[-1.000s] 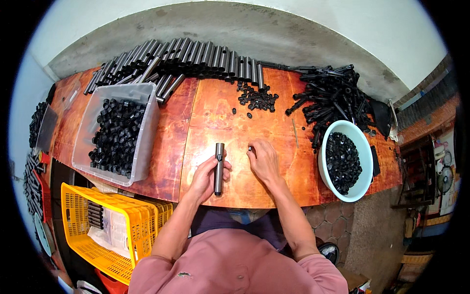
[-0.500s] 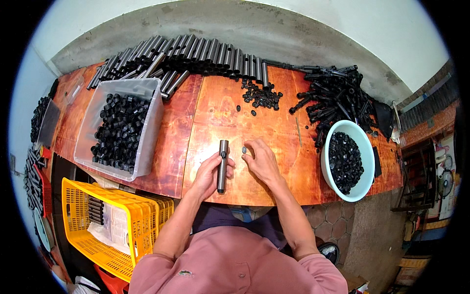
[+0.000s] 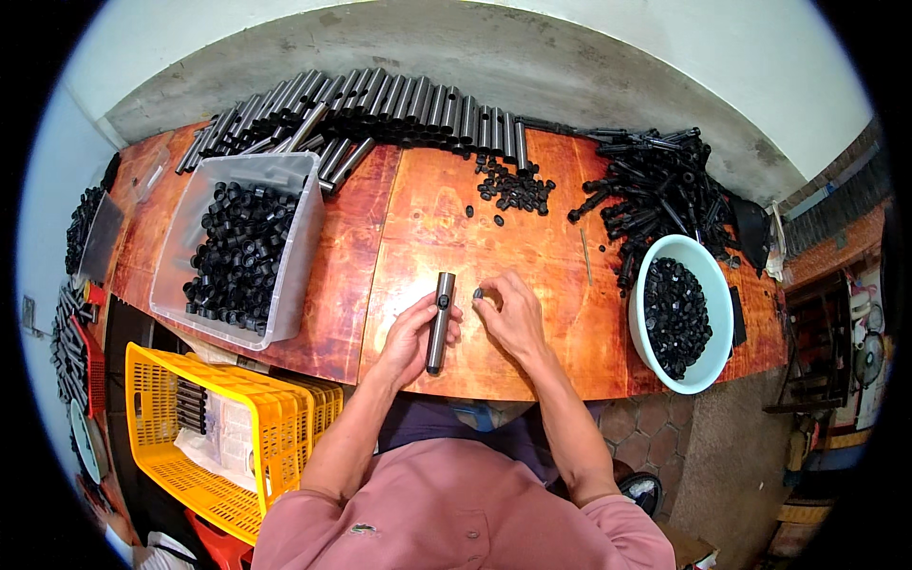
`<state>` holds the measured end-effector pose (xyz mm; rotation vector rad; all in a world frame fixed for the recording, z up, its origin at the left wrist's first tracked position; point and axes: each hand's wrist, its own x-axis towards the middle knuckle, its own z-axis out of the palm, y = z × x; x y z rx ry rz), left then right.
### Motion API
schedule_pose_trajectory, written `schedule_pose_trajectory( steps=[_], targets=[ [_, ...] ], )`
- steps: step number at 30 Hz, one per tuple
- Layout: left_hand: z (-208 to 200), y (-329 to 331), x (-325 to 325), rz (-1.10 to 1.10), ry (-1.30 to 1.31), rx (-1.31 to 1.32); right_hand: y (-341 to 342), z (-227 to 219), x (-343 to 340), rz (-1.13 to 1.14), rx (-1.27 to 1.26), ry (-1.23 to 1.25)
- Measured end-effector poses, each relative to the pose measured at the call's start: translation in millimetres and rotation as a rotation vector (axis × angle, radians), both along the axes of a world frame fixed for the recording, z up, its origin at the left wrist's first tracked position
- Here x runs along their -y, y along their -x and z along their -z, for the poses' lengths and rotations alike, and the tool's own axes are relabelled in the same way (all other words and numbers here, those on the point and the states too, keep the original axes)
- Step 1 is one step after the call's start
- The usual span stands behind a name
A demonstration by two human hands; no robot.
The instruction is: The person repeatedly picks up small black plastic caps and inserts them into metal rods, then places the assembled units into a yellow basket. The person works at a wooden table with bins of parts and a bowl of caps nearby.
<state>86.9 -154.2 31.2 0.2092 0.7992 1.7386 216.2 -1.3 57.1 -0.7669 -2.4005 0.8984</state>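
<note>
Far left, below the table edge: yellow slotted plastic crate (image 3: 204,432). On the orange-brown wooden tabletop (image 3: 541,285), at its left end, clear rectangular plastic bin of small black caps (image 3: 242,247), close to the near edge. Behind it, along the far edge, row of dark grey metal tubes (image 3: 380,104). Open bare wood through the middle, broad and free, reaching to the near edge. There, left hand (image 3: 410,340) curled around one dark grey metal tube (image 3: 439,321), standing lengthwise away from the body, closer to the near edge than a second ago. Just right, right hand (image 3: 508,318), fingertips pinched narrow on a small black cap (image 3: 478,294), nearly touching the tube's upper end, closer than before. Further right, scattered loose black caps (image 3: 513,188), heap of black rods (image 3: 655,195), pale turquoise round bowl of black caps (image 3: 679,313) overhanging the right near edge.
</note>
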Motion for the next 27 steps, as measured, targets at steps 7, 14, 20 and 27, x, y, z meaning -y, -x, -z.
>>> schedule_pose_trajectory(
  steps=[7, 14, 20, 27],
  targets=[
    [3, -3, 0, -0.046, -0.002, 0.016, 9, -13, 29, -0.117, -0.218, -0.074],
    [3, -6, -3, -0.070, 0.024, -0.034, 12, -16, 36, -0.109, -0.197, -0.021],
    [6, -5, -1, -0.046, -0.012, -0.079, 14, -19, 37, -0.089, -0.195, -0.110],
    [4, -5, 0, -0.028, -0.003, -0.113, 13, -22, 41, -0.042, -0.142, -0.012]
  ],
)
